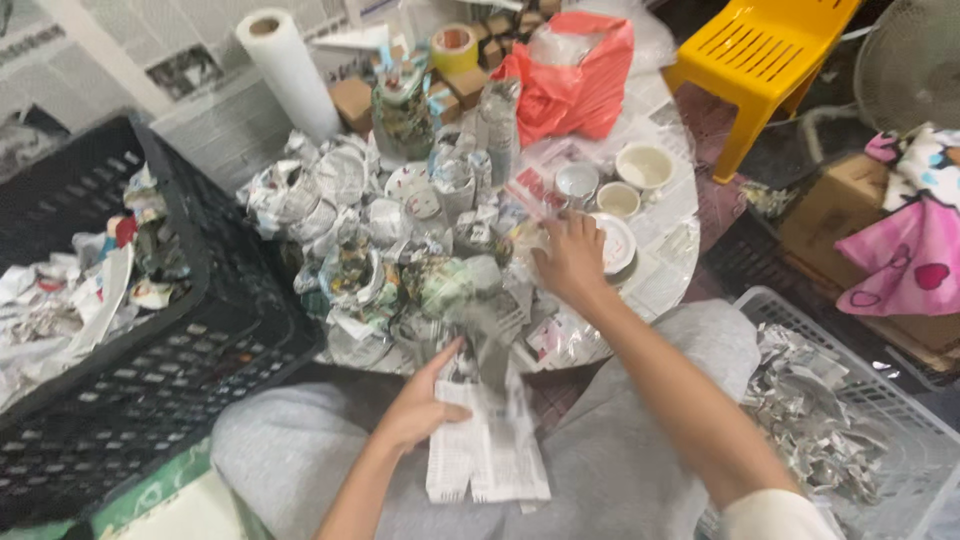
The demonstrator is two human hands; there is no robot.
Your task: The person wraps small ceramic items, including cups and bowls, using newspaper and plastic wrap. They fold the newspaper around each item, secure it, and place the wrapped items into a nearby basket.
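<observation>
The left hand [415, 408] presses flat, fingers together, on a newspaper sheet [487, 452], while the right hand [570, 262] reaches, fingers curled beside a white plate [618, 243], grasp unclear.

Left hand [415, 405] on newspaper sheet [487, 445], right hand [570, 262] among wrapped cups [400, 250].

Wrapped bundles [400, 250] crowd the middle of the worktop [670, 215]; small bowls [630, 180] sit near its right edge, a paper roll [290, 70] at its far left. A crate [190, 330] stands left, a basket [860, 410] right.
</observation>
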